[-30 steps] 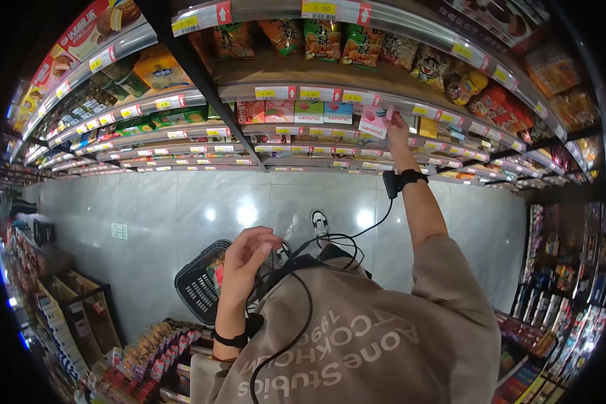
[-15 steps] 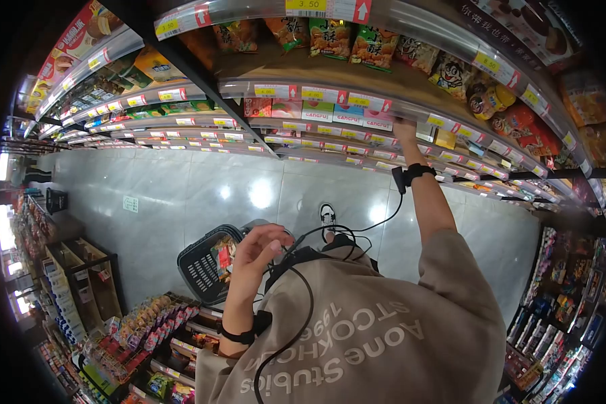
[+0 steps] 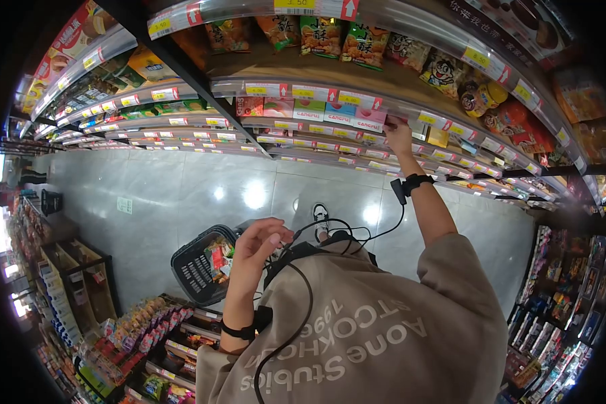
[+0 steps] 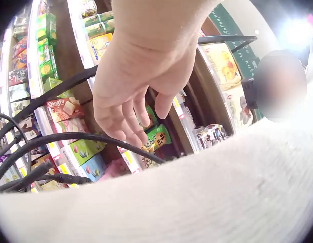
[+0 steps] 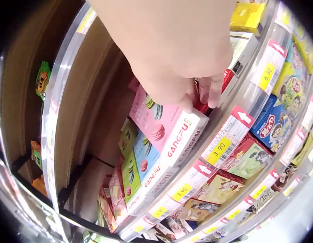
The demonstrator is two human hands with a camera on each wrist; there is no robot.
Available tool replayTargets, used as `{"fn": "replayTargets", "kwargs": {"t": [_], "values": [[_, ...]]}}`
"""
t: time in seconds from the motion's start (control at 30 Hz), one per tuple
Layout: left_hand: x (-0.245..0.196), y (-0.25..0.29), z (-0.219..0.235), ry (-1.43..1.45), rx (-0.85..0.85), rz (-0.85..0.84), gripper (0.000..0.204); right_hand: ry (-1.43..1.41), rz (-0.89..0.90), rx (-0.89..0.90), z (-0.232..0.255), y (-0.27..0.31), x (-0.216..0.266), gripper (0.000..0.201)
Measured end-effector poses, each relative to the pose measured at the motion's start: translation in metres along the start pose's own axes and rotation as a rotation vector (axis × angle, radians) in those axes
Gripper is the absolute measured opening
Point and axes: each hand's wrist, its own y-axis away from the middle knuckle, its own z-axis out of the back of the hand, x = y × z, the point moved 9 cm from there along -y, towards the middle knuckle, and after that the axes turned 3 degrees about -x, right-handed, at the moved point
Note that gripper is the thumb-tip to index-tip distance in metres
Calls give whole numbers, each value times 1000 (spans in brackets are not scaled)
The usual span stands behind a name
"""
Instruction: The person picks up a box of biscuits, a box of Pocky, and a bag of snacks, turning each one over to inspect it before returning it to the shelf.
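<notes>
The right arm reaches out from a brown sleeve (image 3: 459, 269), its forearm slanting up and slightly left across the right half of the head view, with a black wrist strap (image 3: 419, 180) around it. The right hand (image 3: 398, 135) is at a shelf (image 3: 232, 88), right of upper centre, beside the right end of a pink box (image 3: 369, 116). That box rests on the shelf as the rightmost of the row, next to a blue box (image 3: 341, 112), with a green box (image 3: 310, 109) on the blue one's far side.

In the right wrist view the hand comes down from the top, wrist above and fingers bent downward. Fingertips lie at the pink box's right edge, near the centre of the frame, close by a red package (image 5: 227, 79). Whether the right grip is clamped on the box or only touches it, I cannot tell.

The left forearm stands nearly upright at lower centre of the head view. The left hand (image 3: 257, 242) is raised in front of the body, its fingers loosely bent toward the right of the frame; this grip is relaxed, thumb and fingers apart. A black cable (image 3: 310, 289) runs over the shirt nearby. Left of that hand, a dark basket (image 3: 194, 271) with packages in it sits in the lower left-centre.
</notes>
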Motion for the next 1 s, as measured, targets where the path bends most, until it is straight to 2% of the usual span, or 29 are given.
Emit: {"fn": "replayTargets", "kwargs": {"t": [0.07,0.17,0.27,0.3,0.43,0.53,0.63,0.73,0.83,1.0], "values": [[-3,0,2,-18,3,-19,25,83,49,-8,5,1,11,34],[-9,6,8,-56,-9,-43,25,318,18,99,10,5,19,37],[-11,11,17,-75,-38,-40,25,348,393,29,19,8,41,40],[-10,11,21,-68,-39,-43,25,367,343,119,16,8,35,40],[-11,12,24,-78,-47,-48,25,534,399,53,25,18,39,37],[-13,10,24,-92,-37,-55,25,587,356,106,26,17,35,39],[-12,9,22,-89,-29,-60,25,680,298,218,23,16,33,48],[-10,8,23,-103,-14,-58,26,701,375,233,20,21,42,54],[-6,6,23,-106,-9,-38,26,702,324,282,19,24,43,56],[-10,5,21,-113,-12,-31,26,670,256,178,17,19,47,46]]}}
